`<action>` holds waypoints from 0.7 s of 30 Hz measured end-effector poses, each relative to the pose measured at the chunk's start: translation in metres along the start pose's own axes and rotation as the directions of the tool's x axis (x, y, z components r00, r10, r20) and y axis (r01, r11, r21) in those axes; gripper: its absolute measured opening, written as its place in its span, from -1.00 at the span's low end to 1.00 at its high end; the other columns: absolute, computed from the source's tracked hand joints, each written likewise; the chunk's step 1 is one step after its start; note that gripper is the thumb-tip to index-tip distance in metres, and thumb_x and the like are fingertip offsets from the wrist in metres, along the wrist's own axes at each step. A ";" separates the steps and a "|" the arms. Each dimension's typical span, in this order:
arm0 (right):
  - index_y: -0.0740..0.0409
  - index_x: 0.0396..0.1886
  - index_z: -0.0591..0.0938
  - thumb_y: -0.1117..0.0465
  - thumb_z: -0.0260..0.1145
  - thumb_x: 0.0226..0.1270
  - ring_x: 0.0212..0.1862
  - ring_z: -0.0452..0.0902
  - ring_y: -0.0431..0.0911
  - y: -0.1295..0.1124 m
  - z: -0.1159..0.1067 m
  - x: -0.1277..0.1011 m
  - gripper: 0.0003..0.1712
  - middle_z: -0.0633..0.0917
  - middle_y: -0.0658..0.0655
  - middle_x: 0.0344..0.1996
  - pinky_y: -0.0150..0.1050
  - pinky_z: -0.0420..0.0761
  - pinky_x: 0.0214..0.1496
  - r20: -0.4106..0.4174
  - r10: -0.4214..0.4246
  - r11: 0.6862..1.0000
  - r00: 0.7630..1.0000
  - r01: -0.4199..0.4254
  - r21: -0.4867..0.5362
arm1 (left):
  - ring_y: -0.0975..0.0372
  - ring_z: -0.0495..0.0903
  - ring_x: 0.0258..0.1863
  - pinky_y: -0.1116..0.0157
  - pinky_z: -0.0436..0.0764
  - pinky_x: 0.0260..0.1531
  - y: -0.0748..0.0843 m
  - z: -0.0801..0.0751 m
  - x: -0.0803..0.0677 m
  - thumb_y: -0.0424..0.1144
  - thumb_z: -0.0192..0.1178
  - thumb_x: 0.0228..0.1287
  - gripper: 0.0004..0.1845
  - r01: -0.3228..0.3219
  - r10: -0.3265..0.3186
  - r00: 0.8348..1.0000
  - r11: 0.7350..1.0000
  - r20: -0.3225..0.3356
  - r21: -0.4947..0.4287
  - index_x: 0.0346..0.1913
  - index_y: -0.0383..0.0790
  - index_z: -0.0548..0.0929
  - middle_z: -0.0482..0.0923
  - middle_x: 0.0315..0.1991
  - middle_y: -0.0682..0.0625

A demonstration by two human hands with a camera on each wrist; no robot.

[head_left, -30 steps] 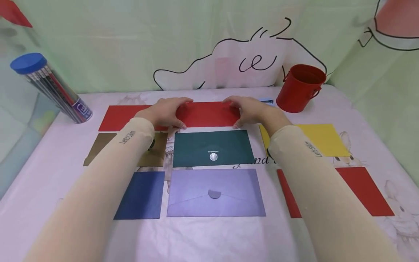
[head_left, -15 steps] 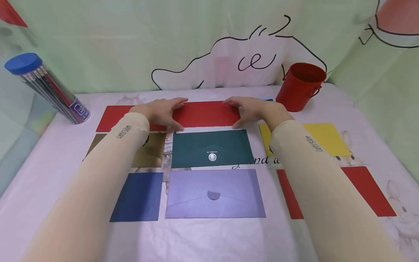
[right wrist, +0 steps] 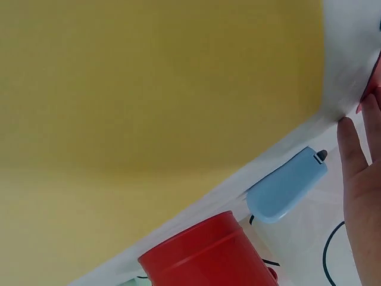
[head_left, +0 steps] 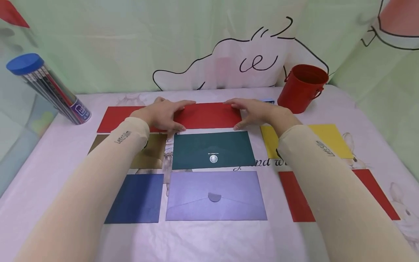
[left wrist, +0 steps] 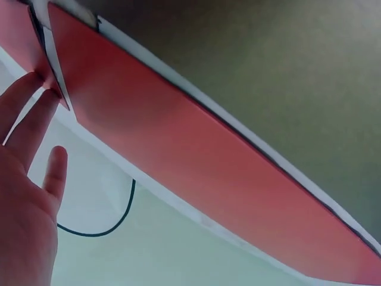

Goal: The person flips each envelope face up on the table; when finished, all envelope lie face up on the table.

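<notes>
A red envelope (head_left: 208,115) lies flat in the middle of the back row, between the two hands. The left hand (head_left: 163,113) is at its left end, thumb and forefinger spread along the near and far edges. The right hand (head_left: 253,112) frames the other end in the same way. In the left wrist view, the left fingers (left wrist: 44,119) extend to this envelope's end, beside a second red envelope (left wrist: 178,155). At the right border of the right wrist view, the right hand (right wrist: 363,185) has its fingers extended at the red paper's corner.
Green (head_left: 212,145), lavender (head_left: 193,189), gold (head_left: 152,153), blue (head_left: 140,200), yellow (head_left: 327,134) and red (head_left: 298,203) envelopes lie in rows, some partly under the forearms. A red bucket (head_left: 299,94), a light-blue box cutter (right wrist: 286,185) and a tube of pencils (head_left: 59,91) stand or lie behind.
Both hands stay at the ends of the middle red envelope. The left hand shifted slightly left and back again; the right sleeve has moved a little outward.
</notes>
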State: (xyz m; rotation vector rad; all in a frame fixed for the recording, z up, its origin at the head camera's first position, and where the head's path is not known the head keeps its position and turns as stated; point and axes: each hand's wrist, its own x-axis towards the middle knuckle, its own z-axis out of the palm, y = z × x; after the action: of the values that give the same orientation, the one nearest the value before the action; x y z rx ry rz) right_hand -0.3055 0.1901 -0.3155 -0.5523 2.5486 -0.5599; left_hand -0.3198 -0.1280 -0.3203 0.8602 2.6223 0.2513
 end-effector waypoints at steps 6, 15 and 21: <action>-0.26 0.63 0.03 0.12 0.55 0.19 0.52 -0.02 0.18 0.001 0.003 -0.003 0.17 0.20 0.20 0.53 0.27 0.38 0.30 0.005 -0.001 1.000 1.000 0.001 -0.013 | 0.03 0.25 0.37 -0.10 0.18 0.35 0.000 0.004 -0.005 0.00 0.37 0.24 -0.05 -0.004 0.004 1.000 0.998 -0.007 -0.056 0.59 0.29 0.04 0.32 0.42 -0.07; -0.28 0.65 -0.03 0.01 0.49 0.26 0.53 -0.03 0.17 0.003 0.005 -0.005 0.14 0.23 0.23 0.52 0.31 0.18 0.40 -0.024 -0.026 1.000 0.999 0.026 -0.001 | 0.04 0.34 0.38 -0.06 0.32 0.31 -0.007 0.006 -0.010 -0.05 0.28 0.34 -0.10 -0.035 0.027 0.999 0.984 -0.046 -0.172 0.60 0.22 0.00 0.38 0.41 -0.11; -0.29 0.65 -0.02 0.02 0.38 0.38 0.52 0.02 0.21 0.000 0.004 -0.010 0.02 0.31 0.25 0.48 0.34 0.21 0.37 -0.042 -0.033 0.999 0.999 0.033 0.006 | 0.11 0.62 -0.17 0.10 0.49 0.04 -0.007 0.005 -0.016 -0.06 0.21 0.42 -0.21 -0.048 0.027 0.996 0.965 -0.087 -0.257 0.57 0.34 0.04 0.46 0.35 -0.05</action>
State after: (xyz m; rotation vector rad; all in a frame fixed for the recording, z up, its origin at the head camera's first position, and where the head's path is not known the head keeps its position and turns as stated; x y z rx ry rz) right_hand -0.2954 0.1939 -0.3152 -0.5867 2.5802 -0.5971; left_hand -0.3091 -0.1430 -0.3224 0.8243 2.5722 0.6373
